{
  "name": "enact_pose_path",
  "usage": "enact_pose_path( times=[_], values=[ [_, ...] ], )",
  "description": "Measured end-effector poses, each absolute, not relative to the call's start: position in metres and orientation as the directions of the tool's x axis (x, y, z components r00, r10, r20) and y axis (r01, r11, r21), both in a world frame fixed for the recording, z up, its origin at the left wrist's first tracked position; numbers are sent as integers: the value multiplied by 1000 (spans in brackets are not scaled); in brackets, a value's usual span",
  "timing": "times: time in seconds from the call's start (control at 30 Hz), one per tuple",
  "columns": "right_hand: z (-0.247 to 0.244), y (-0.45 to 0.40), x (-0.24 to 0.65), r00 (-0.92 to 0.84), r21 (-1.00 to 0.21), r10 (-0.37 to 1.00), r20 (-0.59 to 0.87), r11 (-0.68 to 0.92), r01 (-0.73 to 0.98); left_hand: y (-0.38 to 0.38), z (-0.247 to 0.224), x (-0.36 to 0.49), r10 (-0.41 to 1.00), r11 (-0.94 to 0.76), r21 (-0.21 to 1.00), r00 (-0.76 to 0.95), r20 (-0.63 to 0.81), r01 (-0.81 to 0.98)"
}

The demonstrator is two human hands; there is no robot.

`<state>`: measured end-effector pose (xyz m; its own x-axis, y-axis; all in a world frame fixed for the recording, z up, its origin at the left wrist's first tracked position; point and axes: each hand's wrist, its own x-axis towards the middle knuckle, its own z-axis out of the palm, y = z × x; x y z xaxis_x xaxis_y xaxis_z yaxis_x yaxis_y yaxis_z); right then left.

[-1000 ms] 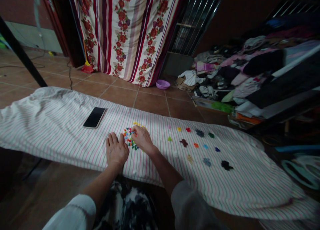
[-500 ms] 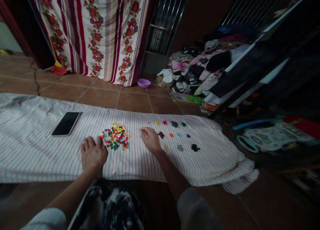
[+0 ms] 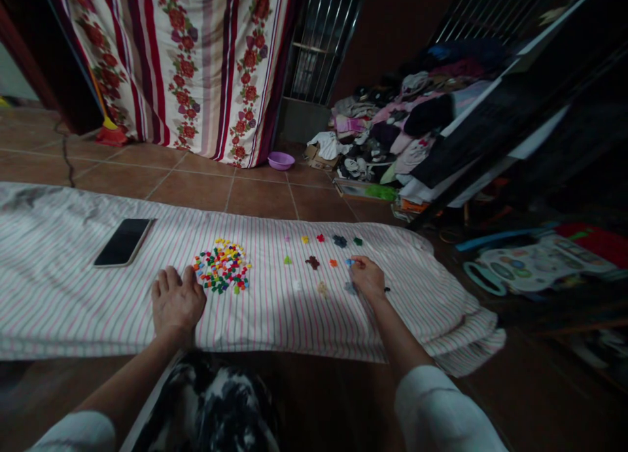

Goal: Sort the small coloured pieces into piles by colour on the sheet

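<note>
My left hand point(image 3: 177, 299) lies flat on the striped cloth point(image 3: 265, 321), fingers spread, just beside a mixed heap of small coloured beads point(image 3: 223, 266). My right hand point(image 3: 369, 278) has thumb and forefinger pinched at the little blue pile point(image 3: 350, 261); a blue bead seems to be at the fingertips, partly hidden. Around it are small one-colour piles: orange point(image 3: 333, 263), brown point(image 3: 313, 262), light green point(image 3: 287, 260), red point(image 3: 320, 238), dark grey point(image 3: 339, 241), dark green point(image 3: 358, 241) and beige point(image 3: 322, 288). The hand partly covers a grey pile point(image 3: 350, 287) and a black one.
A phone point(image 3: 123, 243) rests on the cloth, left of the bead heap. Beyond the cloth are a purple basin point(image 3: 280, 161), a flowered curtain point(image 3: 210, 66) and a pile of clothes point(image 3: 392, 121). A toy board point(image 3: 540, 262) is at the right.
My right hand has moved right, from between the heap and the piles to the blue pile, carrying a small blue bead. My left hand stays flat on the cloth.
</note>
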<state>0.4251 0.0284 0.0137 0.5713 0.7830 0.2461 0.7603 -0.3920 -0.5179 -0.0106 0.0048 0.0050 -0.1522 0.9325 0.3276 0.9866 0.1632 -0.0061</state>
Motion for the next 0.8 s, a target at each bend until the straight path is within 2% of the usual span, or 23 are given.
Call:
enact_pose_path(
  times=[0.13, 0.23, 0.4, 0.8],
  values=[
    [8, 27, 433, 652, -469, 731, 203, -512, 720, 5, 5, -11, 930, 162, -19, -146, 337, 987],
    [6, 29, 435, 684, -480, 707, 178, -545, 688, 5, 4, -11, 932, 164, -14, -150, 331, 986],
    [0, 34, 438, 687, -530, 713, 138, -533, 659, 5, 6, -10, 938, 175, -11, -163, 307, 985],
    [-11, 29, 448, 635, -659, 751, 181, -387, 645, 4, 12, -9, 950, 179, -13, -170, 263, 984]
  ],
)
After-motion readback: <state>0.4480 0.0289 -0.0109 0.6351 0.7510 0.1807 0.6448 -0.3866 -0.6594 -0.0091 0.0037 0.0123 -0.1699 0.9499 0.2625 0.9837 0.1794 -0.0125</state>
